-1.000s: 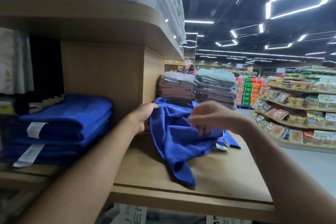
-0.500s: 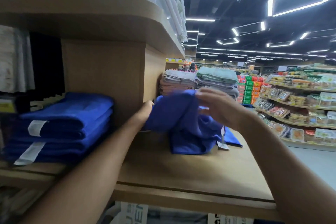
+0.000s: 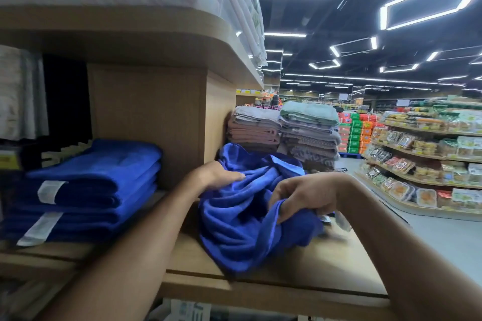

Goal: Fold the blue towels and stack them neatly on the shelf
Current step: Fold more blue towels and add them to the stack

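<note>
Head view: blue towel (image 3: pixel 242 221), edge in right hand (image 3: pixel 302 198) grip.

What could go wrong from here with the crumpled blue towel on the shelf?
1. The crumpled blue towel reaches close to the front edge of the shelf; a pull toward the person could drag it off.
2. The right hand has only a bunched grip and the left hand just rests on top, so the fold may come out uneven beside the folded blue stack.
3. Spreading it might nudge the other towel stacks right behind.
</note>
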